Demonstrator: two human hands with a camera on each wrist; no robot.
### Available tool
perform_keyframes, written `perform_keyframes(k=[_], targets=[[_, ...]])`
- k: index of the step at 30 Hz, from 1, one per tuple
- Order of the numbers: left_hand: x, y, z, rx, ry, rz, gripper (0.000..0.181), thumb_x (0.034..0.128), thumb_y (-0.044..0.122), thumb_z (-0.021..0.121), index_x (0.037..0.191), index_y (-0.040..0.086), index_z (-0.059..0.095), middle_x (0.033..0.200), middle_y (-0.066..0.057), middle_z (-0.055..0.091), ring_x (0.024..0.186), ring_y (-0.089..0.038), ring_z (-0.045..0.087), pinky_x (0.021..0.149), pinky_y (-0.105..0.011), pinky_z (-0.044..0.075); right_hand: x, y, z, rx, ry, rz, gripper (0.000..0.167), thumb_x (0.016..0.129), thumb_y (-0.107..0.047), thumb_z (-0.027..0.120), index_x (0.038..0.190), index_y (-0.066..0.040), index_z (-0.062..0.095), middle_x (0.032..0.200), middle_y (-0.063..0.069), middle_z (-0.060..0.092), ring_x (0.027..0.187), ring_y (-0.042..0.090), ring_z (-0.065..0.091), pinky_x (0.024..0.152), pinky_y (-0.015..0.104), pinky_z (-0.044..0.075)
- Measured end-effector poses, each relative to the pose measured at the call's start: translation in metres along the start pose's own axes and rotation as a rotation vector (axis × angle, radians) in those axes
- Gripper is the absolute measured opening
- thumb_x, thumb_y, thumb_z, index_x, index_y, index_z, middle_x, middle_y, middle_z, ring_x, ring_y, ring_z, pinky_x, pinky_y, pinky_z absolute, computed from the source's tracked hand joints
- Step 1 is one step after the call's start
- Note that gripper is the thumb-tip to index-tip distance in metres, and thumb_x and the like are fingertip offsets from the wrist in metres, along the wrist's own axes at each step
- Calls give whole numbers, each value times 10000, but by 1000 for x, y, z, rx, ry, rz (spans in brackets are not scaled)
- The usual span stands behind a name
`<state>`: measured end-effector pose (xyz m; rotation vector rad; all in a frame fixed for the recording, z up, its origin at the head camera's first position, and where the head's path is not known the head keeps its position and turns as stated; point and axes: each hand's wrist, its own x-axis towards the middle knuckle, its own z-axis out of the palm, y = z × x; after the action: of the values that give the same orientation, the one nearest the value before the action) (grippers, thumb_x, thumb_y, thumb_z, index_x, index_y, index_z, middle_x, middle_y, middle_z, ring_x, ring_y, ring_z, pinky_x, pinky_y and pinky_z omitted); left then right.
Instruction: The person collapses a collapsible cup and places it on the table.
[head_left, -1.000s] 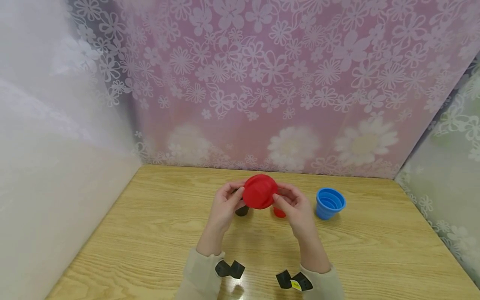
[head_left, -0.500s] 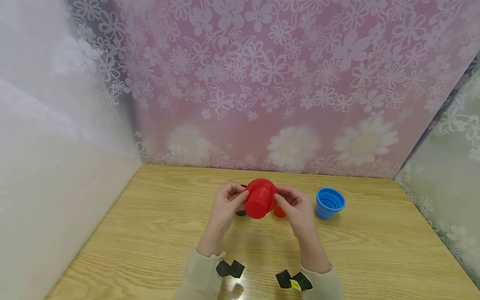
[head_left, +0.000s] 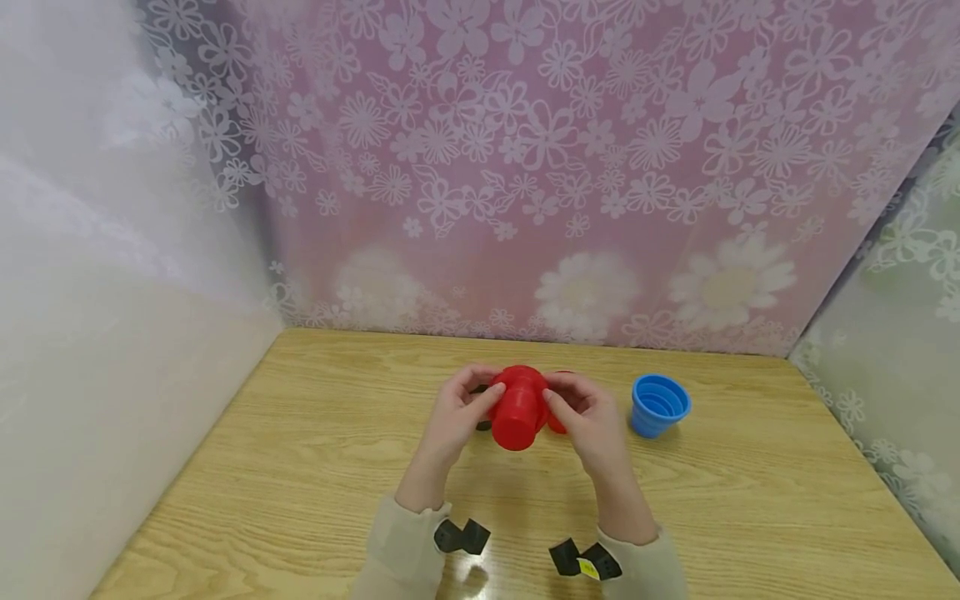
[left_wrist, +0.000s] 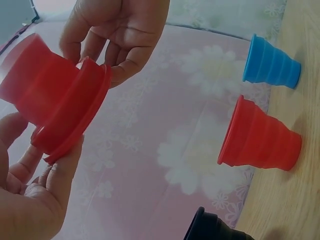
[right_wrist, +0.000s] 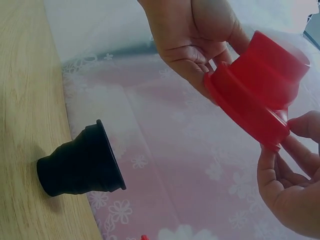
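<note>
A red collapsible cup [head_left: 517, 412] is held above the table between both hands, its narrow base tilted down towards me. The left hand [head_left: 453, 417] pinches its wide rim from the left, thumb on the near side. On the opposite side, the right hand [head_left: 592, 417] grips the same rim between thumb and fingers. In the left wrist view, the cup's narrow part [left_wrist: 42, 82] stands out from a folded wide ring. Behind the hands a second red cup [left_wrist: 262, 135] stands upright on the table, partly hidden in the head view. A black cup [right_wrist: 80, 162] stands near the left hand.
To the right of the right hand, a blue collapsible cup [head_left: 658, 408] stands upright, mouth up. The wooden table [head_left: 300, 467] ends at a pink flowered curtain [head_left: 480, 208] at the back. Pale sheets hang on the left and right sides.
The held red cup has turned from a nearly flat disc to a shape with its base sticking out towards me and lower. Both hands have kept their grip and barely moved.
</note>
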<state>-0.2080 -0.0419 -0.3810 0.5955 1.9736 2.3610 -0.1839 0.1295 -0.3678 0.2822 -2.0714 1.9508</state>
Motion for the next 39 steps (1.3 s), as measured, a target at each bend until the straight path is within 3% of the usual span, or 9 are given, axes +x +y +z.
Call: perform_keyframes(k=[8,12,18,25,29,33,39], targets=[[0,-2,0,38,26,-22,188,855,62,574,977,-45,478,933,-142,544,691,-206,612,647,-342,521,-1,4,2,-4,-78,-68,205,805,41,599,1003,93,594,936,207,568,772,173,562,651,251,508],[0,0,0,46,24,-19,179,854,55,572,970,-39,473,921,-138,546,666,-196,608,618,-337,523,-1,4,3,6,-85,-61,211,811,26,598,1012,90,591,948,207,566,787,181,563,653,258,510],[-1,0,1,65,-30,-30,203,872,65,546,1044,-25,486,940,-138,537,675,-177,594,625,-331,522,-2,4,7,99,-97,1,275,828,-24,596,1080,82,567,980,131,569,829,200,570,660,303,517],[-2,3,3,51,-95,-28,279,886,22,502,1154,-51,525,1042,-161,517,757,-206,567,663,-333,518,-3,8,8,192,-130,-2,283,853,-8,552,1124,74,551,965,44,589,804,187,576,629,303,521],[-5,14,8,69,-77,-17,263,877,5,512,1122,-86,536,1036,-175,531,809,-227,560,687,-329,513,-2,8,7,185,-150,1,320,859,-1,539,1144,137,495,951,19,595,789,176,580,629,300,520],[-9,23,10,85,-64,-12,261,870,10,527,1105,-102,540,1036,-190,537,831,-215,562,702,-336,511,-2,6,7,147,-143,21,327,852,-10,555,1144,129,508,936,14,600,778,181,580,625,300,520],[-11,27,9,165,-74,-29,264,865,45,551,1105,-63,574,1028,-179,569,747,-200,594,660,-324,519,-3,3,7,87,-110,46,312,829,-12,590,1112,115,553,956,127,596,766,202,589,627,311,521]])
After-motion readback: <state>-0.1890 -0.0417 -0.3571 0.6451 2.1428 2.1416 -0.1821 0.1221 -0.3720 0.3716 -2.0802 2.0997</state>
